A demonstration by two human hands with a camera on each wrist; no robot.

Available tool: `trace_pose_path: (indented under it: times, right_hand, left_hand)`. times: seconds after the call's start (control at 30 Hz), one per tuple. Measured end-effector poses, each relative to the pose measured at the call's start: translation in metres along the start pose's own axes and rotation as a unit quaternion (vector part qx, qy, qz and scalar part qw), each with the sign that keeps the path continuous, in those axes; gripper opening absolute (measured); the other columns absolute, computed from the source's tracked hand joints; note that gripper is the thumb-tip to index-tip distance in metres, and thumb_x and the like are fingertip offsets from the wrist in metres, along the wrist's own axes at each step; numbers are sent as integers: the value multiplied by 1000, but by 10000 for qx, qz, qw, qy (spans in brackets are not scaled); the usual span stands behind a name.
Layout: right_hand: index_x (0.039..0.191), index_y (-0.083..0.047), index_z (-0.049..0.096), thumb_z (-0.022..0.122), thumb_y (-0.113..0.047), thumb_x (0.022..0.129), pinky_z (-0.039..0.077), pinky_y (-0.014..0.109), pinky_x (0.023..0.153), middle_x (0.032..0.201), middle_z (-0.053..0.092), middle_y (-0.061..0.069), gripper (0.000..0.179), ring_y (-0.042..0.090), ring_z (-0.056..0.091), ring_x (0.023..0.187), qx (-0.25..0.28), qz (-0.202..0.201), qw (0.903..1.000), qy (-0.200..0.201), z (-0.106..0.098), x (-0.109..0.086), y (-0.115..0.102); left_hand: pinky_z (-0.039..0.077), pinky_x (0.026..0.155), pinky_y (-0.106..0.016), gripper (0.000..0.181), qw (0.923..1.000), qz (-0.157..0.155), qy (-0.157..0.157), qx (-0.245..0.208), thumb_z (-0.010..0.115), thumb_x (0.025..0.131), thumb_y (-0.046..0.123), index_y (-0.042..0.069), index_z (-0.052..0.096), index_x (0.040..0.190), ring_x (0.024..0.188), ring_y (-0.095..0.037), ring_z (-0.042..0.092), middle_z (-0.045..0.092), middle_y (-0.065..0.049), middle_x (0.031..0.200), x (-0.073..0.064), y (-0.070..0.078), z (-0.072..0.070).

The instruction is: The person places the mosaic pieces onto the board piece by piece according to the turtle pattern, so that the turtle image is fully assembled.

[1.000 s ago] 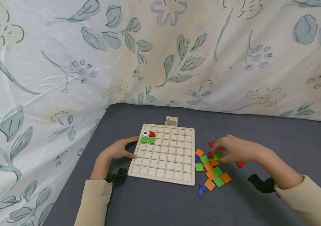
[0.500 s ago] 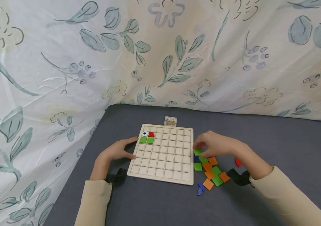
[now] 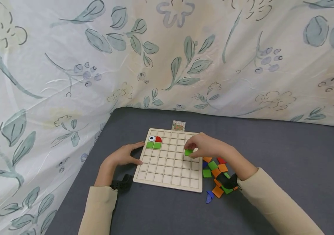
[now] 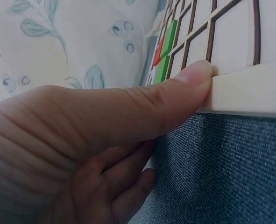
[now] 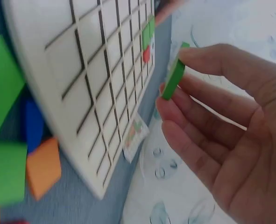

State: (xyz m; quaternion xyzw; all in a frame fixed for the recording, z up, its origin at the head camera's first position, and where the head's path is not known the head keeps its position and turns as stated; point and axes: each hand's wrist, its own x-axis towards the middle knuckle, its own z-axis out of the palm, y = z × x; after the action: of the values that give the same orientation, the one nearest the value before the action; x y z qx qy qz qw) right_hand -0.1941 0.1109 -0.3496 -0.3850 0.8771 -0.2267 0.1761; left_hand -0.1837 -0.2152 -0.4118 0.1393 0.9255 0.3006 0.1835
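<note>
My right hand (image 3: 209, 147) pinches a green square tile (image 3: 188, 152) between thumb and fingers, above the right part of a pale wooden grid board (image 3: 167, 170). In the right wrist view that green tile is held edge-on, apart from the board. My left hand (image 3: 123, 155) touches the board's left edge with thumb and forefinger spread. The thumb (image 4: 189, 81) presses the board's side in the left wrist view. In the board's upper left cells lie an eye tile (image 3: 151, 138), a red rounded tile (image 3: 158, 139) and two green tiles (image 3: 153, 145).
Right of the board lie loose tiles: several orange squares (image 3: 218, 192), green squares (image 3: 207, 173), blue pieces (image 3: 209, 197) and a red piece (image 3: 221, 160). My right wrist covers some. A small patterned card (image 3: 178, 125) lies at the board's far edge. A floral cloth (image 3: 167, 65) hangs behind.
My right hand has carried the green tile leftward from the loose pile to over the board's right part. The left hand stays at the board's left edge.
</note>
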Motion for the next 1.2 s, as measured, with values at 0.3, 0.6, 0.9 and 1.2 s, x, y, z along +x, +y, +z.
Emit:
trace_pose_path:
  times: [0.3, 0.6, 0.9, 1.2]
  right_hand:
    - [106, -1, 67, 68, -12, 82, 51, 25, 77, 98, 68, 6, 26, 16, 63, 87, 252, -122, 9994, 189, 10, 38, -17]
    - [107, 2, 67, 68, -9, 82, 51, 23, 76, 101, 68, 11, 28, 19, 64, 89, 319, -331, 9986, 270, 20, 68, -35]
    - [103, 2, 68, 70, -7, 80, 51, 24, 75, 95, 68, 11, 25, 20, 64, 87, 85, -343, 9987, 378, 33, 92, -45]
    - [99, 0, 70, 72, -8, 78, 52, 28, 75, 93, 68, 10, 22, 20, 64, 86, -138, -144, 9986, 499, 48, 103, -45]
  left_hand:
    - [29, 105, -53, 84, 10000, -18, -2, 7, 78, 73, 21, 9, 34, 144, 135, -37, 27, 30, -14, 148, 0, 0, -1]
    - [30, 105, -53, 83, 9999, -24, -71, -107, 77, 74, 23, 10, 34, 144, 135, -36, 26, 29, -12, 149, -1, 0, -2]
    - [30, 104, -53, 83, 9998, 39, -67, -200, 77, 74, 22, 11, 34, 144, 136, -36, 25, 28, -12, 149, -1, 0, -4]
    - [29, 104, -55, 83, 9998, -5, -92, -199, 77, 74, 22, 12, 34, 144, 136, -37, 24, 27, -11, 150, -2, 0, -4]
